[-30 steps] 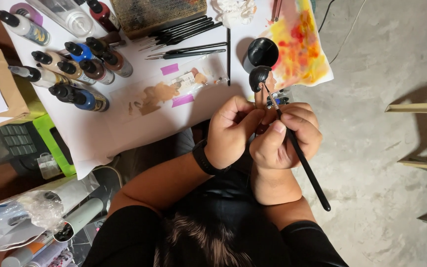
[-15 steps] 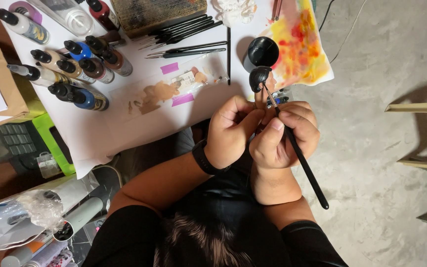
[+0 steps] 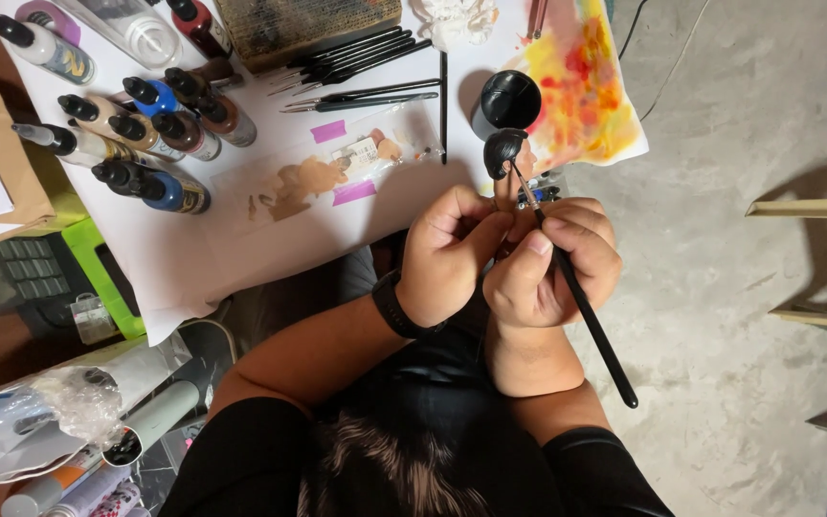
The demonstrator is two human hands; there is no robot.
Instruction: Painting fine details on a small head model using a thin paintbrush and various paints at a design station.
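1. Paint bottles point(image 3: 145, 115) with black caps lie in a cluster on the white sheet point(image 3: 270, 249) at the upper left, labels in blue, tan, brown and red. What is left inside them cannot be told.
2. A clear bag point(image 3: 375, 153) lies flat mid-sheet with small pale parts inside, just beside pink tape strips.
3. A round black pot point(image 3: 509, 99) stands near the paper's right edge, touching the palette paper point(image 3: 586, 96) smeared with yellow, orange and red.
4. A row of brushes point(image 3: 366, 59) lies above the bag, handles roughly parallel.
5. At lower left, a crumpled plastic bag point(image 3: 50, 421) holds tubes and cans; their contents are not visible.
6. The left hand point(image 3: 447, 258), a black band at the wrist, is curled closed around the base of a small figure head point(image 3: 505, 153) with dark hair, held up just over the table edge below the pot.
7. The right hand point(image 3: 552, 263) pinches a thin black brush point(image 3: 576, 292) between thumb and fingers, its handle slanting down to the right and its tip touching the figure head.
8. Both hands press against each other.
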